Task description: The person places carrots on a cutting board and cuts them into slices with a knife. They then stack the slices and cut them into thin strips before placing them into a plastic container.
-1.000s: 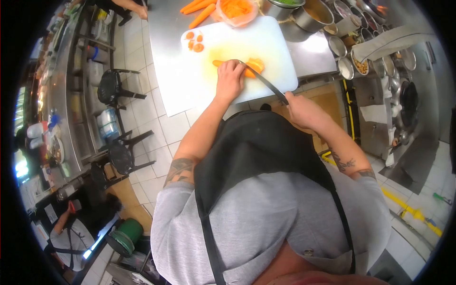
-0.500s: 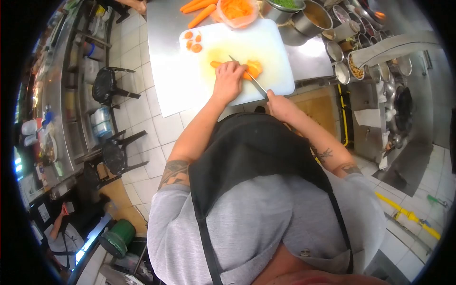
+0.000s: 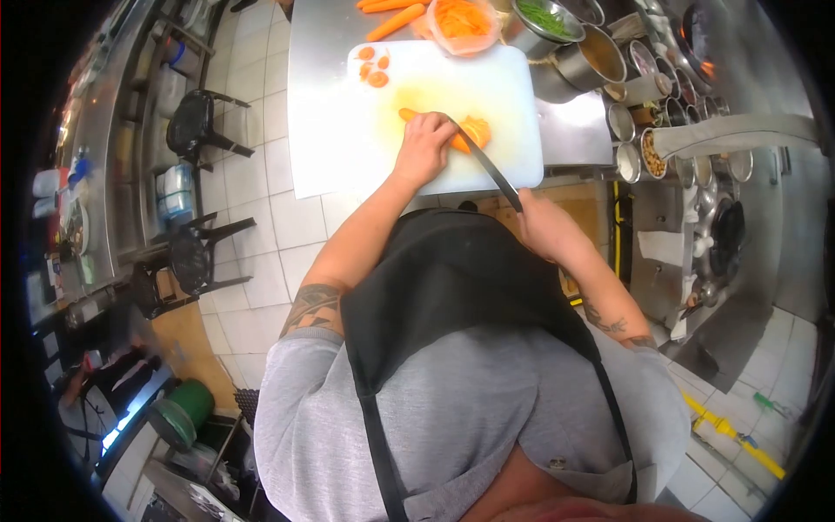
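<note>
On the white cutting board (image 3: 513,96) lies a carrot (image 3: 407,114), and my left hand (image 3: 424,146) presses down on it with bent fingers. My right hand (image 3: 546,223) is wrapped round the handle of a knife (image 3: 494,168). The blade slants up and left across the carrot, its tip end close to my left fingers. Thin orange slices (image 3: 477,130) are heaped against the blade's right side. Several cut carrot ends (image 3: 377,79) sit in the board's upper left corner.
Behind the board are whole carrots (image 3: 396,23) and a tub of sliced carrot (image 3: 461,24). Metal pots (image 3: 590,56), one bowl (image 3: 545,17) holding something green, stand at the back right. Black stools (image 3: 204,126) are on the tiled floor to the left.
My right hand has drawn the knife back toward my body and to the right. My left hand stays on the carrot. The whole view has shifted slightly.
</note>
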A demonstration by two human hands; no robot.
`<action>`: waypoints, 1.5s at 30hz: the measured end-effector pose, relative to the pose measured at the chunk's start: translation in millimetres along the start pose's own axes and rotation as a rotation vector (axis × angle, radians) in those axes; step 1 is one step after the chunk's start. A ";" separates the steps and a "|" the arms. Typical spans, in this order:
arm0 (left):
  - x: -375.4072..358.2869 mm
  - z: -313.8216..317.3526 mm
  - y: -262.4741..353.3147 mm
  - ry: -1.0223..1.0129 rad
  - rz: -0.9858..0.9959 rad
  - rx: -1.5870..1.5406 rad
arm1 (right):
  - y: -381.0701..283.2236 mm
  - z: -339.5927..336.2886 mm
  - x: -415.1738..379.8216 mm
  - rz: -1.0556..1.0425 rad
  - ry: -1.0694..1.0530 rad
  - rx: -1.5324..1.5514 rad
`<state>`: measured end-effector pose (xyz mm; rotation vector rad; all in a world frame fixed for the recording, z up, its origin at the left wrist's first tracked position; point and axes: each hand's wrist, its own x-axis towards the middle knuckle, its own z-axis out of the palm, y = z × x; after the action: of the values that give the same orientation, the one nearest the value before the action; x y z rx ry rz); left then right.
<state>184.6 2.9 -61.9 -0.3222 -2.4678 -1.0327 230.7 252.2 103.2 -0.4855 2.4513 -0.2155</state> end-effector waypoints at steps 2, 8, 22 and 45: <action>0.0 -0.4 -0.1 0.004 0.001 -0.005 | 0.8 1.6 4.2 -0.013 -0.005 0.008; -1.8 3.4 -3.8 -0.033 0.030 0.058 | 16.2 63.9 71.5 -0.016 0.019 0.052; -0.6 -6.0 -5.2 -0.013 0.018 0.061 | -8.5 18.2 32.9 0.065 0.014 -0.017; -2.1 -6.9 -6.9 -0.009 0.005 0.020 | -9.6 -18.5 5.3 0.038 -0.116 -0.049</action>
<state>186.0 -7.0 -62.8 -0.3274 -2.4824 -1.0057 218.3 242.0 117.5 -0.4595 2.3551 -0.1082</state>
